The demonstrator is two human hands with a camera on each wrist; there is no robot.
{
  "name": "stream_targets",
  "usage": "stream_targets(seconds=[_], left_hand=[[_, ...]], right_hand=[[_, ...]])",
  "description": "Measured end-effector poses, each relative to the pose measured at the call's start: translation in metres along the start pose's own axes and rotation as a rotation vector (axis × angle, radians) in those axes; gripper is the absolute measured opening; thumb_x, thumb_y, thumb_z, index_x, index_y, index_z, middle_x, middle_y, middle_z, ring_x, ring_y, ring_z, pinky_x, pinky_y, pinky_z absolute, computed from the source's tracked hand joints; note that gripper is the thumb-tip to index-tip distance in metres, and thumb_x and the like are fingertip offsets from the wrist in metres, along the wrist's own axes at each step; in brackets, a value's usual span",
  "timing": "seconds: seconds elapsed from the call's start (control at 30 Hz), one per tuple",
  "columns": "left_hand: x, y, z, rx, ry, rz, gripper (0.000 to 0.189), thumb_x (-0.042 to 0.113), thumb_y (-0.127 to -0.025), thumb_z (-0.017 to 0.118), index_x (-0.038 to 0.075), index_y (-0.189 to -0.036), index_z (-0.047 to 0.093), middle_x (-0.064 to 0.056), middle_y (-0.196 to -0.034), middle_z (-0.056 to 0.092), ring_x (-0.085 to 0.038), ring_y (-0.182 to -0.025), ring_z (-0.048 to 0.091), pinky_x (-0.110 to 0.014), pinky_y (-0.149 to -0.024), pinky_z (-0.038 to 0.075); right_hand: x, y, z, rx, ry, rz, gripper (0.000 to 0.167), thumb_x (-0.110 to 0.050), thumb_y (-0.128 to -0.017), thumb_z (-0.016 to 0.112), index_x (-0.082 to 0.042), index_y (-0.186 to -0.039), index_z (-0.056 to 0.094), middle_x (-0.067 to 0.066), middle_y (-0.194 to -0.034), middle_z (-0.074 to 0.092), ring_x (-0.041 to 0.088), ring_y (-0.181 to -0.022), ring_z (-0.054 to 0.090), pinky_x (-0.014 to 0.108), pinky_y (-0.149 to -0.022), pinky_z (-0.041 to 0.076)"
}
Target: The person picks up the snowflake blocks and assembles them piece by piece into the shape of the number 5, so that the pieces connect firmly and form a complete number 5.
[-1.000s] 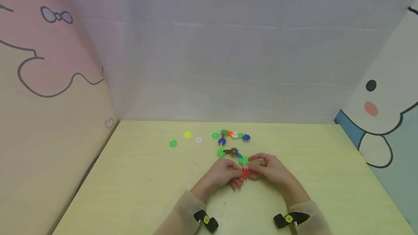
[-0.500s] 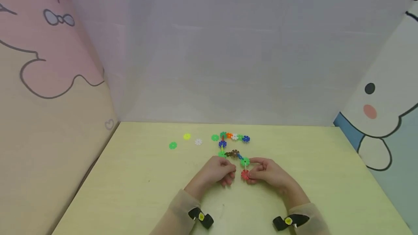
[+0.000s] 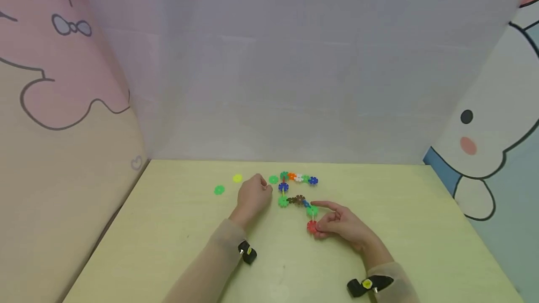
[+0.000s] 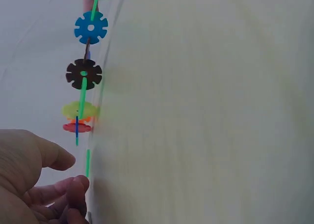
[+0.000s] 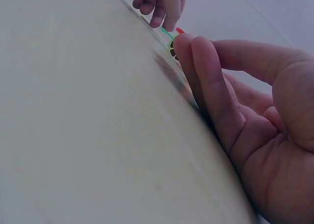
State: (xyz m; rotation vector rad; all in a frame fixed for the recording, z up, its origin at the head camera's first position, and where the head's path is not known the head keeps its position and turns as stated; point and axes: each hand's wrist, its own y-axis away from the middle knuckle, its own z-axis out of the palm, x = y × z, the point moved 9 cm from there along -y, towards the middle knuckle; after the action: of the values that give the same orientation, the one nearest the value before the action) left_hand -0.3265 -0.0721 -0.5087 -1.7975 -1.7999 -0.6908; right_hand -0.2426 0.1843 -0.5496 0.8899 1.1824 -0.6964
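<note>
My right hand [image 3: 345,225] pinches a red interlocking disc [image 3: 311,227] at the near end of a chain of slotted flower-shaped discs. Its index finger reaches to the green disc [image 3: 312,211] just beyond. From there the chain runs through blue, brown disc [image 3: 300,199], green disc [image 3: 283,201] and dark blue disc [image 3: 283,186] up to a top row ending in another blue disc [image 3: 313,180]. My left hand [image 3: 254,197] is low over the table, left of the chain, where it hides the white disc. In the left wrist view its thumb and fingers [image 4: 76,197] stand apart.
Loose discs lie around the left hand: a green disc [image 3: 219,190], a yellow disc [image 3: 237,178] and another green disc [image 3: 273,179] by the chain. The pale table [image 3: 177,256] ends at a white backdrop [image 3: 269,106], with printed panels at both sides.
My left hand has let go of the red disc and moved left and away from me to the loose discs. The right hand still holds the red disc in nearly the same spot.
</note>
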Motion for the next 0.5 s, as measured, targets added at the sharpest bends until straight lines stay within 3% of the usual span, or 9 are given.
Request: stream_targets(seconds=[0.13, 0.27, 0.5], left_hand=[[0.005, -0.015, 0.008, -0.023, -0.044, 0.07, 0.026, 0.016, -0.103, 0.073, -0.001, -0.122, 0.07, -0.008, -0.091, 0.07, -0.023, -0.08, 0.065, -0.043, -0.074, 0.058], [0.004, -0.028, 0.013, -0.092, -0.014, 0.059, 0.041, 0.019, -0.103, 0.074, 0.004, -0.141, 0.068, -0.008, -0.099, 0.072, -0.022, -0.086, 0.067, -0.043, -0.081, 0.059], [0.002, -0.034, 0.014, -0.143, -0.014, 0.047, 0.031, 0.014, -0.1, 0.077, 0.009, -0.131, 0.076, -0.012, -0.118, 0.077, -0.03, -0.103, 0.073, -0.048, -0.091, 0.061]], right_hand=[[0.003, 0.001, 0.001, 0.008, -0.013, 0.014, 0.076, 0.003, -0.098, 0.077, 0.004, -0.164, 0.039, 0.019, -0.101, 0.079, 0.027, -0.089, 0.081, 0.038, -0.086, 0.067], [0.003, 0.001, 0.002, 0.011, -0.021, 0.011, 0.077, 0.003, -0.097, 0.077, 0.005, -0.164, 0.038, 0.02, -0.101, 0.078, 0.027, -0.089, 0.081, 0.037, -0.085, 0.067], [0.003, -0.002, -0.001, 0.015, -0.02, 0.003, 0.074, 0.005, -0.098, 0.075, 0.005, -0.163, 0.039, 0.019, -0.1, 0.078, 0.029, -0.088, 0.081, 0.039, -0.084, 0.067]])
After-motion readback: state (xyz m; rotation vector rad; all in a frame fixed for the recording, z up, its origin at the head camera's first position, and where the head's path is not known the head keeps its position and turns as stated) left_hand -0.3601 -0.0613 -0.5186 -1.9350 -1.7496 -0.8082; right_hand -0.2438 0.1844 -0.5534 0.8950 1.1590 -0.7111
